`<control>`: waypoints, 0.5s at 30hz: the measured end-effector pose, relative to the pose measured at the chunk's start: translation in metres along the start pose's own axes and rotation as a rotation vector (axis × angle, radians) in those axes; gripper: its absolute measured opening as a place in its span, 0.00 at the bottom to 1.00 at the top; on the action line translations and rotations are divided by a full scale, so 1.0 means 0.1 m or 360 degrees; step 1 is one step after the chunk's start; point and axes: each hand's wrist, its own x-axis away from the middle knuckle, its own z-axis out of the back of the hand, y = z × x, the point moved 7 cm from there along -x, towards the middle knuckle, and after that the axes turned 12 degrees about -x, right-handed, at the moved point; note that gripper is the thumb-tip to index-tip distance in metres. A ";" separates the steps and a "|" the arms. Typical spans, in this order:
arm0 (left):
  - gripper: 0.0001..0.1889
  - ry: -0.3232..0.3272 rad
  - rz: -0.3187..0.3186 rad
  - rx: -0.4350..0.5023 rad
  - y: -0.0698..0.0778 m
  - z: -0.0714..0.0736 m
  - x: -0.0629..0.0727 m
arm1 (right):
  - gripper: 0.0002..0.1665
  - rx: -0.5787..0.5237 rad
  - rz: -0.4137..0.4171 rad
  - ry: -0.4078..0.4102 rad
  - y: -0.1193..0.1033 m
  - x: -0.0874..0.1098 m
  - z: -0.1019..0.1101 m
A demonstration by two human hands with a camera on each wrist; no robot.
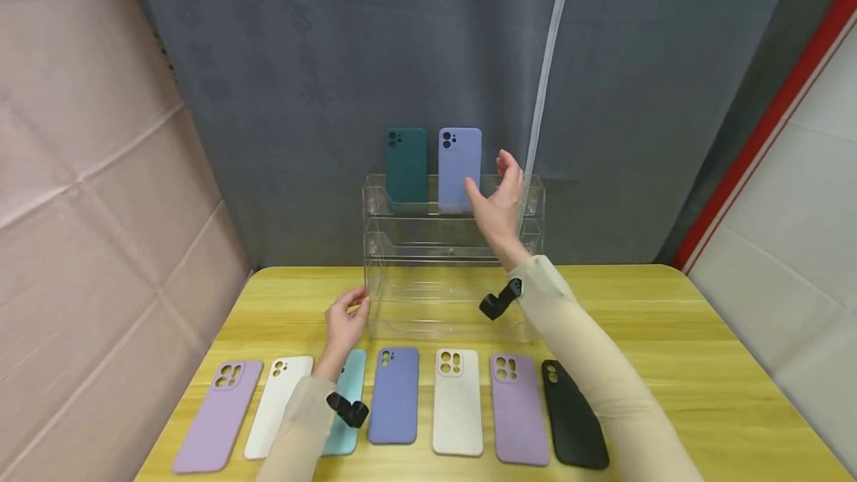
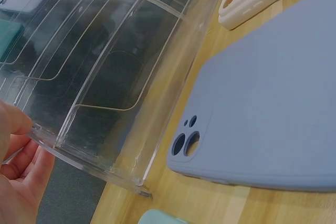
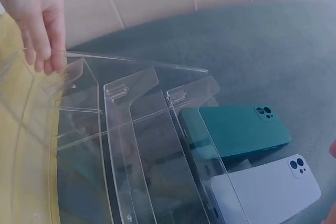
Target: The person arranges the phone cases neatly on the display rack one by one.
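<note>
A clear acrylic display rack (image 1: 451, 251) with several tiers stands on the table. Its side edge is pinched between the thumb and fingers of my left hand (image 1: 346, 322), seen closer in the left wrist view (image 2: 21, 166). On the top tier a dark green phone case (image 1: 406, 166) and a lavender-blue phone case (image 1: 459, 162) stand upright, side by side. My right hand (image 1: 501, 207) is just right of the lavender-blue case, thumb and fingers spread apart and holding nothing. Only a sliver of that hand shows at the right wrist view's edge.
In front of the rack lies a row of phone cases: purple (image 1: 219, 419), white (image 1: 277, 404), light blue (image 1: 348, 407), blue-violet (image 1: 393, 396), cream (image 1: 458, 404), another purple (image 1: 520, 411) and black (image 1: 574, 415). A grey curtain (image 1: 301, 95) hangs behind the table (image 1: 636, 318).
</note>
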 end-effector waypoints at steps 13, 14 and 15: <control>0.12 -0.0038 0.0004 0.0013 0.05 -0.02 0.00 | 0.21 -0.0294 -0.0136 -0.0196 -0.08 0.36 0.41; 0.12 -0.0034 -0.0007 0.0015 0.06 -0.02 0.00 | 0.20 -0.0316 -0.0164 -0.0204 -0.10 0.39 0.44; 0.12 -0.0030 -0.0015 0.0022 0.06 -0.01 0.00 | 0.19 -0.0323 -0.0187 -0.0209 -0.13 0.43 0.47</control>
